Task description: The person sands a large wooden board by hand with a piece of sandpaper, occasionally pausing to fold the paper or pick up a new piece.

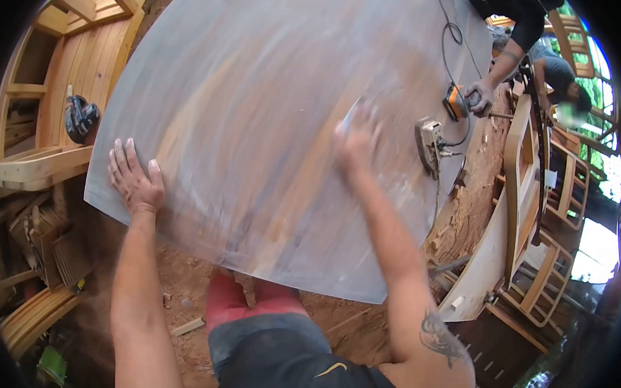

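Note:
A large wooden tabletop (258, 128), covered with pale dust and streaks, spreads out in front of me. My left hand (135, 183) lies flat near its left edge, fingers spread and holding nothing. Over the middle right of the board, my right hand (359, 137) is blurred by motion. A thin, pale edge (351, 115) shows between its thumb and fingers; I cannot tell what it is. To the right of that hand, a corded power tool (431, 140) rests on the board.
At upper right, a co-worker's hand (481, 96) is on an orange-and-black power tool (456, 102), its black cord (443, 43) looping over the board. A wooden frame (41, 173) with a dark tool (81, 117) stands left. Chair-like frames (548, 277) stand right. Another person (557, 70) bends farther back.

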Tool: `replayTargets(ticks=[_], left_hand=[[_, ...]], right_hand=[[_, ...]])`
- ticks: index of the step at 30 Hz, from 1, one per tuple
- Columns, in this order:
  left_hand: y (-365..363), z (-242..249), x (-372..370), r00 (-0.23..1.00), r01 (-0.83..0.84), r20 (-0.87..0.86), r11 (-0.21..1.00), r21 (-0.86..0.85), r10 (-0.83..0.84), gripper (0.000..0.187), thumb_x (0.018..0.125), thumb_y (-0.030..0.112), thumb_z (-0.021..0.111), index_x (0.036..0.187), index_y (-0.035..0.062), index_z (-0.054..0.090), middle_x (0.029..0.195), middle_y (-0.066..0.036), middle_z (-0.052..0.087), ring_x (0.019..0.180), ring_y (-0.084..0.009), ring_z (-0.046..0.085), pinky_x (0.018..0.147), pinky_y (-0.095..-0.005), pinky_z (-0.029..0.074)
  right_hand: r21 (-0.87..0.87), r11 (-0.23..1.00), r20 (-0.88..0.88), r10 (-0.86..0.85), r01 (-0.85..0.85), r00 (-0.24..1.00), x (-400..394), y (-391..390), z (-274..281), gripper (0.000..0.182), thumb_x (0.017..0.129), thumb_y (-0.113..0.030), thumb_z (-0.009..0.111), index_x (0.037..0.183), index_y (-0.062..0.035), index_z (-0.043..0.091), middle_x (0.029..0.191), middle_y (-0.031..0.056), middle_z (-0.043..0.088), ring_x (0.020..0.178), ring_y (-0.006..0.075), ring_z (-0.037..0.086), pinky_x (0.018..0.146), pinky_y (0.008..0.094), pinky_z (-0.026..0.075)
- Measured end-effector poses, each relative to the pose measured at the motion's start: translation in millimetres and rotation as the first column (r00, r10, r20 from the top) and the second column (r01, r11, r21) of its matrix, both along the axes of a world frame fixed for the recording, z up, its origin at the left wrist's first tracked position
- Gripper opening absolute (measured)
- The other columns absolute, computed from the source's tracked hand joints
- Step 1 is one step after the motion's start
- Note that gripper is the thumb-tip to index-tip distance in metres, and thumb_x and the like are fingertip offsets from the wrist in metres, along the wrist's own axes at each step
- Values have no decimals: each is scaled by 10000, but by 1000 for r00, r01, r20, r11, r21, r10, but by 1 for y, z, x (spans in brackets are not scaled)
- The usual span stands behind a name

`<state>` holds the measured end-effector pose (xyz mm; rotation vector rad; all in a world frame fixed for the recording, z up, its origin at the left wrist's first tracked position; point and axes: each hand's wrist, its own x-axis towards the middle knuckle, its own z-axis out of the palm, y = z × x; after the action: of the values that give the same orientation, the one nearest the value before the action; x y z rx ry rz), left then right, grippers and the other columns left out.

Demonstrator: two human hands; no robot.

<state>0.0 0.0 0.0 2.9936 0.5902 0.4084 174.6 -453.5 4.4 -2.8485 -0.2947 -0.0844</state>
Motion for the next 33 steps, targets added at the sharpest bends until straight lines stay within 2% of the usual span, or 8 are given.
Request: replayTargets(ticks=[3,6,10,13,18,21,26,33], left_hand=[[-34,-11,-7,1000,-5,-23,997,-71,4,773,954,432,532,1639,127,342,1712,-170,293,1576,-405,251,1278,-575,182],[-4,2,-2,1000,-1,-7,1000,-11,1,769,952,425,536,1636,128,347,1710,-170,297,1573,-405,257,1275,-574,188],[-7,1,-4,1000,3,-21,1000,-27,-4,773,948,423,544,1636,127,348,1713,-168,290,1572,-405,259,1274,-577,186],[-7,1,-5,1000,17,-6,1000,-20,-17,761,960,421,538,1637,128,351,1709,-166,302,1568,-405,265,1272,-567,190],[-5,5,-2,1000,-10,6,1000,-22,11,759,962,421,536,1638,128,354,1708,-164,306,1570,-405,260,1271,-569,192],[-5,3,0,1000,-5,8,1000,-26,5,762,961,421,535,1638,126,351,1710,-163,300,1573,-404,256,1270,-572,191],[-5,4,-2,1000,-13,-28,999,-36,12,772,962,425,530,1645,124,334,1718,-160,279,1576,-402,248,1269,-572,192],[-8,7,-2,1000,-21,-13,999,-44,21,784,939,418,557,1632,118,347,1714,-167,281,1572,-410,252,1271,-583,189]], right_hand=[[-81,972,-145,206,-219,968,-144,-22,32,780,1013,-391,484,1634,44,301,1725,262,224,1624,424,119,1294,618,46],[-95,964,-99,240,-250,966,-81,-2,25,786,1007,-403,479,1640,27,299,1727,241,240,1624,413,132,1292,619,81],[-143,989,2,-22,22,1000,109,-16,3,777,1036,-434,449,1644,20,285,1729,212,257,1611,400,179,1298,590,92],[-136,990,6,-42,42,999,97,-5,1,776,1045,-449,448,1640,24,292,1724,226,257,1607,403,189,1297,590,91],[-33,986,-148,156,-162,977,-124,20,20,782,1017,-400,506,1638,25,296,1725,257,230,1611,412,193,1281,640,61],[-109,964,-86,232,-241,969,-66,3,20,782,1022,-416,477,1640,24,292,1728,244,233,1611,413,194,1285,630,67],[-149,989,-19,-12,9,1000,122,-12,-5,790,1041,-467,419,1647,21,284,1731,222,244,1611,407,185,1297,591,75],[-91,974,-115,197,-208,974,-100,16,17,839,1019,-480,480,1656,18,256,1741,240,193,1620,421,141,1291,621,47]])
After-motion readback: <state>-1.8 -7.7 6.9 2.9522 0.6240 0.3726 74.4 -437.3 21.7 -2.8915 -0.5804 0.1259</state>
